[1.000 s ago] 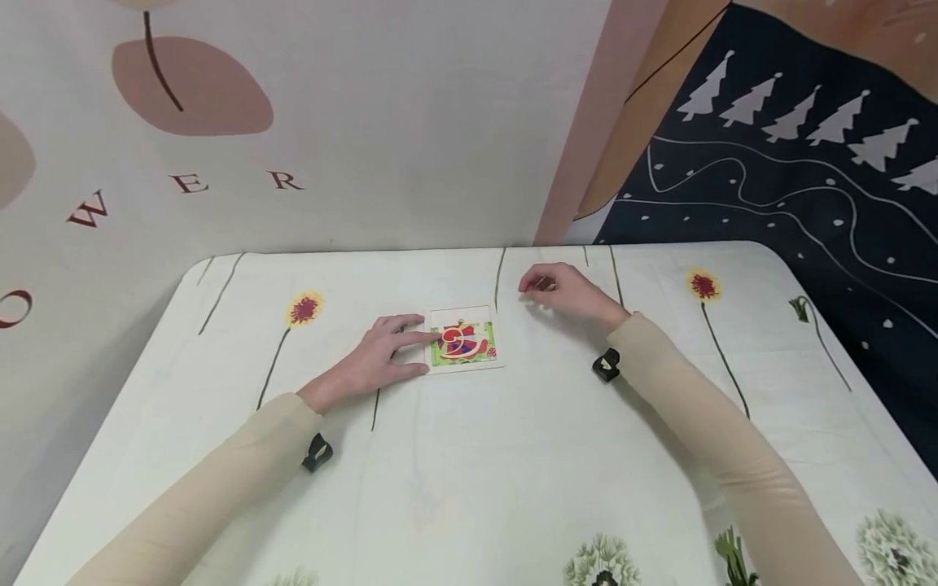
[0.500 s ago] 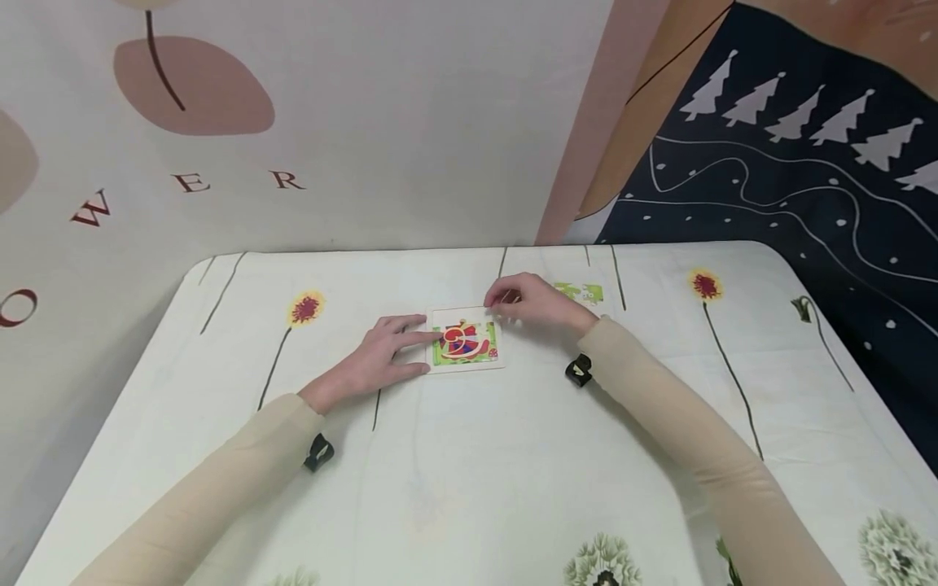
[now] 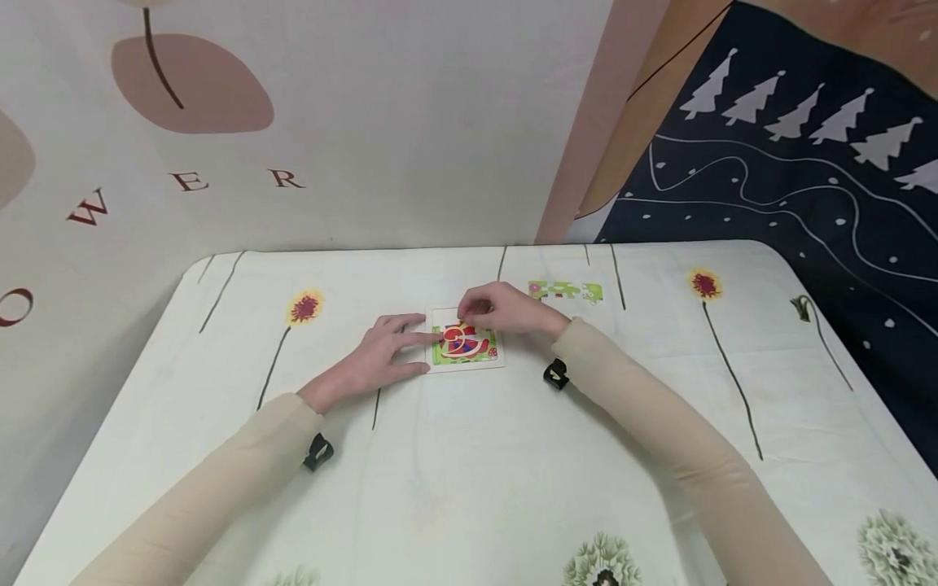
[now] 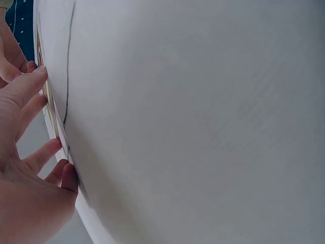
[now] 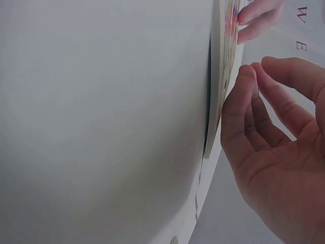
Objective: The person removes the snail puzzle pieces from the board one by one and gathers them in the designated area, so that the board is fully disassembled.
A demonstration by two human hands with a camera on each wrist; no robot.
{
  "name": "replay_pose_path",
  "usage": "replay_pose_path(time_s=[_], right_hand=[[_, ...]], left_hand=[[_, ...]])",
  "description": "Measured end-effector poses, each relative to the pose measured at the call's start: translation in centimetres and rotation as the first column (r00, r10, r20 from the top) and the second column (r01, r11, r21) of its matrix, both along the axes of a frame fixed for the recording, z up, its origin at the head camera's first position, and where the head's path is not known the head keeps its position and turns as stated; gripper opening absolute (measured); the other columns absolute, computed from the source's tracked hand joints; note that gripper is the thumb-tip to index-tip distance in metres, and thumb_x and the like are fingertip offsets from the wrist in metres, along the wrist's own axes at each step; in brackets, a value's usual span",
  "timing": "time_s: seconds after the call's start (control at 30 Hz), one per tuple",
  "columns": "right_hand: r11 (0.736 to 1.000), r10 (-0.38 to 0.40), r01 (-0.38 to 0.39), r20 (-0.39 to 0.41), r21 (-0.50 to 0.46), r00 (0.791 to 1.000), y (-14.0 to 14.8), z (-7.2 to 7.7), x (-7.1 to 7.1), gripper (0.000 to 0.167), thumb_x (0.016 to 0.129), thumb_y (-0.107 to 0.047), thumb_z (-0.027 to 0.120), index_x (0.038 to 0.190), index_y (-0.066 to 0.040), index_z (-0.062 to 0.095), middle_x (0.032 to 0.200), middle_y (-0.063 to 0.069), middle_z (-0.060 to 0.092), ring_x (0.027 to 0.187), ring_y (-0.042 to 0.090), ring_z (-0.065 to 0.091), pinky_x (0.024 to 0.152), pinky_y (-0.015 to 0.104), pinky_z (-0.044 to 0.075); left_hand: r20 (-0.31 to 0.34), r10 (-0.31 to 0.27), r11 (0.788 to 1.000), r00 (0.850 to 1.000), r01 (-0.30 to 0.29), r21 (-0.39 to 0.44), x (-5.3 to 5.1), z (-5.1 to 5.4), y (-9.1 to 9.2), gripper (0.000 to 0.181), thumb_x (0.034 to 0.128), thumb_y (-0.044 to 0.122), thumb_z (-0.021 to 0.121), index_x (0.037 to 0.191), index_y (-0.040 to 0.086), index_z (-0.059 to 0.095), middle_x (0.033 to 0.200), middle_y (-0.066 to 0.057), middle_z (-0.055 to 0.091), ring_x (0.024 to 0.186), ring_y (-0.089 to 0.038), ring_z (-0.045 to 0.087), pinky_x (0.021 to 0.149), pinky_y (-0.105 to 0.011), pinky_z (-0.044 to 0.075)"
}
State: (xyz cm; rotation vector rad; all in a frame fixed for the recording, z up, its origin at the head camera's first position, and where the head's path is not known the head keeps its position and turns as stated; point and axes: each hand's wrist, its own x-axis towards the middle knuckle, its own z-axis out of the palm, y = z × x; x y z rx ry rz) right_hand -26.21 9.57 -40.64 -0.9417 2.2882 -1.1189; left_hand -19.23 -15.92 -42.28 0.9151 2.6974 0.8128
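Observation:
A square puzzle board point(image 3: 469, 369) with a bright picture in red, blue and green lies on the table; its upper strip is pale. At its left edge my left hand point(image 3: 371, 358) is spread, one fingertip resting on the picture and others on the rim. My right hand point(image 3: 506, 309) hovers over the upper part, thumb and fingertips together, pinching what looks like a small puzzle piece that the fingertips almost wholly hide. In the right wrist view those fingertips stand just above the board point(image 5: 219, 86). Loose green puzzle pieces point(image 3: 566, 290) lie beyond the right wrist.
The table is covered by a white cloth point(image 3: 440, 464) printed with flowers and stems. A light patterned curtain point(image 3: 410, 146) hangs behind its far edge. At the right is a dark cloth point(image 3: 703, 203) with white trees.
My right hand has moved left from the loose green pieces to above the board, uncovering those pieces. My left hand has stayed at the board's left edge.

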Motion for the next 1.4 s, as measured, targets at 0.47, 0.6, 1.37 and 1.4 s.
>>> replay_pose_path(time_s=[0.47, 0.6, 1.37, 1.4], right_hand=[[0.998, 0.01, -0.009, -0.008, 0.067, 1.0, -1.0, 0.0, -0.3, 0.011, 0.094, -0.004, 0.061, 0.102, -0.003, 0.068, 0.095, 0.004, 0.067, 0.089, 0.016, 0.06, 0.084, 0.028, 0.047], [0.997, 0.021, -0.02, -0.006, 0.079, 1.0, -1.5, 0.0, -0.4, 0.012, 0.093, -0.004, 0.061, 0.103, -0.004, 0.068, 0.095, 0.003, 0.067, 0.09, 0.016, 0.06, 0.084, 0.027, 0.047], [0.984, 0.1, -0.106, 0.051, 0.144, 0.994, -2.5, 0.1, -1.1, 0.025, 0.093, -0.002, 0.058, 0.116, -0.004, 0.068, 0.102, 0.004, 0.066, 0.095, 0.016, 0.058, 0.087, 0.026, 0.044], [0.984, 0.102, -0.109, 0.052, 0.143, 0.993, -2.5, 0.1, -1.1, 0.025, 0.093, -0.003, 0.059, 0.117, -0.004, 0.068, 0.104, 0.005, 0.066, 0.096, 0.016, 0.058, 0.087, 0.027, 0.044]], left_hand=[[-0.045, -0.069, 0.997, 0.997, 0.067, -0.044, 0.3, -0.1, 0.1, 0.041, 0.0916, 0.019, 0.066, 0.133, 0.018, 0.062, 0.148, -0.025, 0.03, 0.132, -0.043, 0.027, 0.093, -0.061, 0.029], [-0.055, -0.083, 0.995, 0.995, 0.08, -0.059, 0.4, 0.0, 0.1, 0.04, 0.093, 0.018, 0.064, 0.132, 0.02, 0.062, 0.149, -0.026, 0.029, 0.132, -0.044, 0.026, 0.091, -0.06, 0.03], [-0.047, -0.039, 0.963, 0.998, 0.025, -0.268, 1.6, 0.1, 1.8, 0.044, 0.1021, 0.028, 0.045, 0.146, 0.032, 0.044, 0.154, -0.026, 0.012, 0.136, -0.044, 0.016, 0.097, -0.06, 0.021], [-0.047, -0.04, 0.963, 0.998, 0.026, -0.27, 1.6, 0.1, 1.8, 0.044, 0.1022, 0.029, 0.046, 0.146, 0.031, 0.044, 0.154, -0.026, 0.012, 0.136, -0.044, 0.016, 0.096, -0.06, 0.021]])
